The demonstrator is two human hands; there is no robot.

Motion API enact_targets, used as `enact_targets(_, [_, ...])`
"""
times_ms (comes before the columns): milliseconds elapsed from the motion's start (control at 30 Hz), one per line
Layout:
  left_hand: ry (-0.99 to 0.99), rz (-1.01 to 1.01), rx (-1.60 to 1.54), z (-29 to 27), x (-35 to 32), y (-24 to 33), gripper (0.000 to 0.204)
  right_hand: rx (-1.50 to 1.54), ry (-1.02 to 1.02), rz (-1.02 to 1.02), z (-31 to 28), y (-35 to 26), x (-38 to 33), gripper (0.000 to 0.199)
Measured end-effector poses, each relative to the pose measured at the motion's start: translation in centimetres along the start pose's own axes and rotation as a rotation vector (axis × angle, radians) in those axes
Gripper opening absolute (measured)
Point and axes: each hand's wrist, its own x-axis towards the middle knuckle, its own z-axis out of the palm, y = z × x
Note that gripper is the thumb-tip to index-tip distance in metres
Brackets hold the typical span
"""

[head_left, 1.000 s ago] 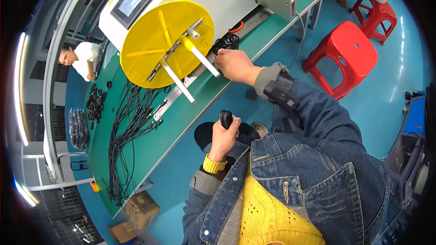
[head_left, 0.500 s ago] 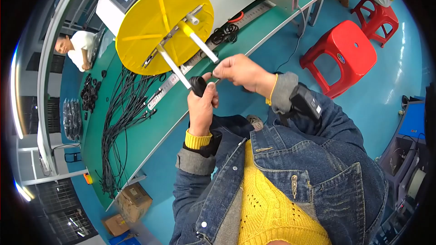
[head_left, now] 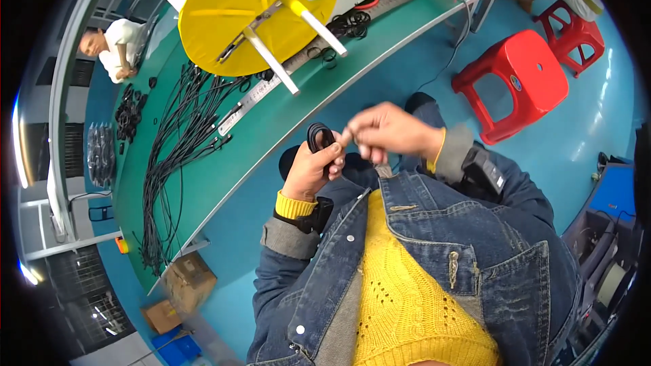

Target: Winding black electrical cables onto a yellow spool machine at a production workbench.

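My left hand (head_left: 308,173) is closed round a small coil of black cable (head_left: 317,133), whose loops stick up above the thumb. Just to its right, my right hand (head_left: 401,133) has its fingers pinched together close to the coil. Whatever lies between those fingertips is too small to make out. Both hands are held in front of my chest, off the bench's near edge. Beyond them stands a yellow disc (head_left: 224,34) with two pale posts, a left post (head_left: 271,61) and a right post (head_left: 325,32), both bare.
On the green bench (head_left: 224,169) lie a bundle of long black cables (head_left: 166,169), a steel ruler (head_left: 247,103) and black coils (head_left: 349,25). Red stools (head_left: 522,81) stand at right, cardboard boxes (head_left: 190,278) below the bench. Another person (head_left: 119,47) sits at the far left.
The cable coil has come away from the end of the left post. Both hands have moved nearer my body with it, and the disc sits higher in view.
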Motion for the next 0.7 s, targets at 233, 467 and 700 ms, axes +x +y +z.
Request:
enact_targets(233, [-0.166,-0.241,-0.039,0.6,-0.3,0.2,0.013,-0.761,-0.094,-0.240,0.0,-4.0,1.1,0.030])
enact_targets(467, [-0.125,-0.071,-0.070,-1.0,-1.1,-0.5,0.034,-0.565,-0.182,-0.201,1.3,1.7,3.3,0.022])
enact_targets(700, [-0.117,-0.157,-0.615,-1.2,-0.2,-0.7,0.059,0.650,0.209,0.072,-0.5,5.0,1.9,0.005])
